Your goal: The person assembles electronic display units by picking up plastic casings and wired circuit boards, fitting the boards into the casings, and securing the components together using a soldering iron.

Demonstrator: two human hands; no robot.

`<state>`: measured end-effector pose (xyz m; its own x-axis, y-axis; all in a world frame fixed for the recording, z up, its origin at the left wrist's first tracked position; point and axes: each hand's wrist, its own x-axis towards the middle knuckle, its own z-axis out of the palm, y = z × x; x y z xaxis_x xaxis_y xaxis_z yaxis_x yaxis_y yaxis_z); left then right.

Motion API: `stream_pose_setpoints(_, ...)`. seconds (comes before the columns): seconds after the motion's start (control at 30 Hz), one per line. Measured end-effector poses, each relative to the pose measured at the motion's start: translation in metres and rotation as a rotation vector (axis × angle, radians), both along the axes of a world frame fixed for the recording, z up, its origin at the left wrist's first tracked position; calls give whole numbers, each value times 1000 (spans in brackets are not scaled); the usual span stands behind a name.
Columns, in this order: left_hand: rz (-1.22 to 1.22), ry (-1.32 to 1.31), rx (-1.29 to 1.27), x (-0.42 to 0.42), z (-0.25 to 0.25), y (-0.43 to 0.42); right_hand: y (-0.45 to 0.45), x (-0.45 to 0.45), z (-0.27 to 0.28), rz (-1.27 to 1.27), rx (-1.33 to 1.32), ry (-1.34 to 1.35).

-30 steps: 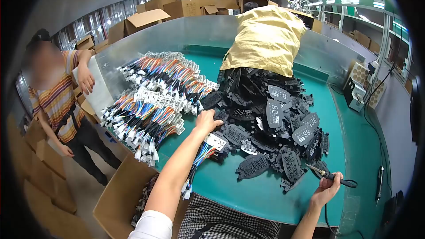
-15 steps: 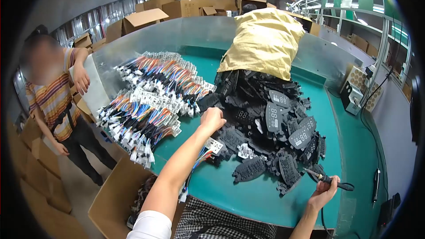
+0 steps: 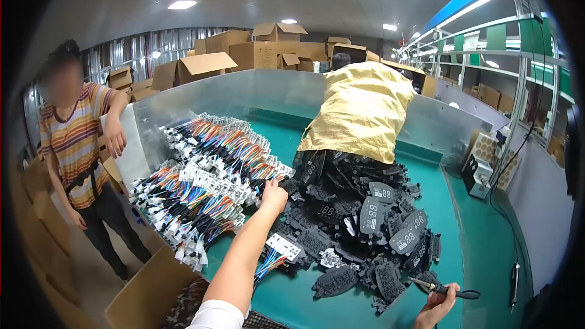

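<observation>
My left hand [image 3: 274, 197] reaches to the border between the wired boards and the heap of black panels. Its fingers are closed beside a dark piece, and whatever they hold is hidden. Black display panels [image 3: 407, 231] with printed digits spill in a heap from a yellow sack [image 3: 361, 109]. Rows of white circuit boards with coloured wires [image 3: 213, 192] lie to the left. One wired board [image 3: 284, 247] rests apart, near my left forearm. In my right hand [image 3: 440, 306] is a soldering iron [image 3: 434, 286], its tip pointing left near the heap's front edge.
A co-worker [image 3: 82, 146] stands at the left, one arm over the metal side wall [image 3: 256, 88]. An open carton [image 3: 143, 289] stands below the bench's left front edge. On the right are a boxy device [image 3: 477, 176], hanging cables and a pen-like tool [image 3: 515, 283] on the green bench [image 3: 448, 237].
My view has tilted up, so the bench appears lower. My left hand has shifted left, closer to the wired boards. The soldering iron stays in my right hand.
</observation>
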<state>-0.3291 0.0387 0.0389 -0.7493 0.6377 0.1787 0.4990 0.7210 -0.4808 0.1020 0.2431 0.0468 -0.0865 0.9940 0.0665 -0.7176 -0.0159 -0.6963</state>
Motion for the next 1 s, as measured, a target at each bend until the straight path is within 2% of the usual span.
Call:
stream_pose_setpoints(0.1, 27, -66, -4, -7, -3, 6, -4, -1, 4, -14, 32, -92)
stream_pose_setpoints(0.27, -26, 14, 15, -8, -7, 9, 1, 3, -4, 65, 54, -58)
stream_pose_setpoints(0.33, -27, 182, 168, -9, -9, 12, 5, -1, -8, -6, 60, -61)
stream_pose_setpoints(0.43, -108, 414, 447, 8, 18, 18, 16, 3, -30, -104, -15, -101)
stream_pose_setpoints(0.5, -92, 311, 518, 44, 56, 17, 11, 1, -18, -42, 30, -35)
stream_pose_setpoints(0.57, -321, 232, 547, 82, 82, 4, 8, 3, -13, -7, 69, -45)
stream_pose_setpoints(0.63, -719, 74, 655, 108, 84, -7, 11, 7, -16, 43, 87, -7)
stream_pose_setpoints(0.7, -778, 80, 401, 128, 72, -10, 13, 7, -17, 37, 53, 1)
stream_pose_setpoints(0.77, -780, 92, 213, 136, 55, -8, 18, 10, -23, 90, 127, 9)
stream_pose_setpoints(0.8, -765, 174, 181, 137, 45, -7, 15, 9, -20, 91, 134, -2)
stream_pose_setpoints(0.9, -694, 102, 91, 136, 27, 0, 12, 6, -14, 48, 96, -8)
stream_pose_setpoints(1.0, -737, -11, 198, 142, 32, 2, 17, 7, -20, 84, 129, 16)
